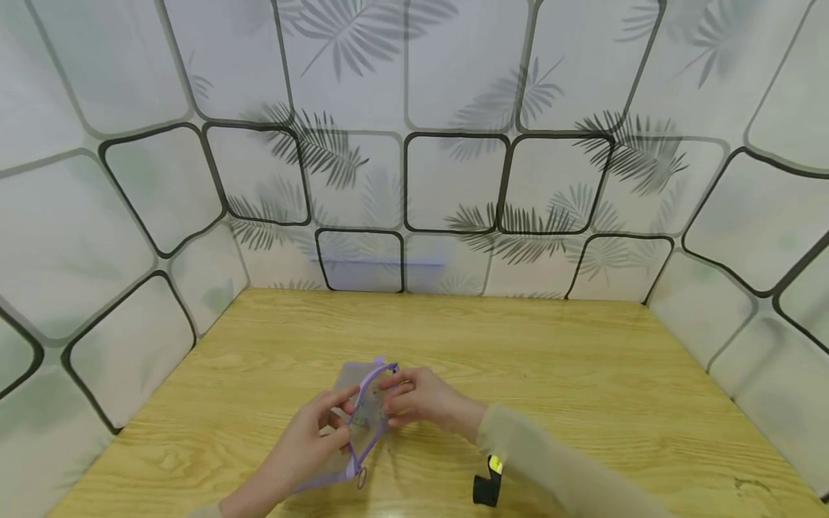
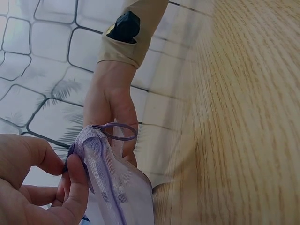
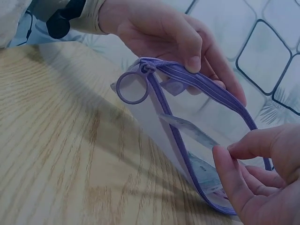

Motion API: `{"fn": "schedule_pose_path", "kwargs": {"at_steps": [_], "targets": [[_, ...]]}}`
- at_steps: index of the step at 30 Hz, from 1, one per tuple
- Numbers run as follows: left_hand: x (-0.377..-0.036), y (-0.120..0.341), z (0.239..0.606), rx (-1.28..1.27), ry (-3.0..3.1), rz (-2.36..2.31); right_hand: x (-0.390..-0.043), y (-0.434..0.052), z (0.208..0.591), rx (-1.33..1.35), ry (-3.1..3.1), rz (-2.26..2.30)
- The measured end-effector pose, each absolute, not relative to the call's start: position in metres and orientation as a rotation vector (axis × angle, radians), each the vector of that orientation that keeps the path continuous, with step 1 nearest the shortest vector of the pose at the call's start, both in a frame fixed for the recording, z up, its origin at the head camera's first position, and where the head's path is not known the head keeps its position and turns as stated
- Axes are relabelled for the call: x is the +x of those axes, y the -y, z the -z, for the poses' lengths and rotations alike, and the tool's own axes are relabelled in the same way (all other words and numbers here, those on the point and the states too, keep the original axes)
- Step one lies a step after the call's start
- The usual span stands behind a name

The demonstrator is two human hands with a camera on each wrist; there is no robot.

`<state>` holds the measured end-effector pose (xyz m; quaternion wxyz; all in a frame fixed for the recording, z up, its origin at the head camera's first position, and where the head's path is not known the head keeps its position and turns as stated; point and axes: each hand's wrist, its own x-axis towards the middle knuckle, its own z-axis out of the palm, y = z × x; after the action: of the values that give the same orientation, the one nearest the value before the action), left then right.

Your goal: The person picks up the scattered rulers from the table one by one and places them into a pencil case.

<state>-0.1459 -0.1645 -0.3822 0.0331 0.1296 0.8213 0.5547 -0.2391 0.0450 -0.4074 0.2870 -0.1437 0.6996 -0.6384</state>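
Note:
A translucent pouch (image 1: 368, 411) with a purple zipper is held upright just above the wooden table (image 1: 583, 374), its mouth unzipped and gaping. My left hand (image 1: 342, 411) pinches the zipper edge close to the ring pull (image 3: 132, 87); thumb and fingers clamp the fabric in the left wrist view, left hand (image 2: 70, 173). My right hand (image 1: 391, 397) grips the opposite side of the mouth, fingers curled at the rim, right hand (image 3: 236, 161). Something flat and pale lies inside the pouch (image 3: 197, 140); I cannot tell what it is.
Panel walls printed with leaves (image 1: 453, 180) enclose the table on three sides. A black strap with a small yellow light (image 1: 488, 482) sits on the right wrist's beige sleeve. Bare wood stretches to the right and behind the hands.

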Motion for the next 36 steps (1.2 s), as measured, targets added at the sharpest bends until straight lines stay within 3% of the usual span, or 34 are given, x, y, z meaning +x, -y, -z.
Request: {"fn": "schedule_pose_path", "kwargs": {"at_steps": [14,36], "targets": [[-0.146,0.166,0.385,0.377,-2.525,-1.704,-0.235,-0.032,0.409,-0.346,-1.879,1.794],[-0.145,0.166,0.381,0.385,-2.513,-1.699,-0.228,-0.025,0.412,-0.505,-2.096,1.714]]}}
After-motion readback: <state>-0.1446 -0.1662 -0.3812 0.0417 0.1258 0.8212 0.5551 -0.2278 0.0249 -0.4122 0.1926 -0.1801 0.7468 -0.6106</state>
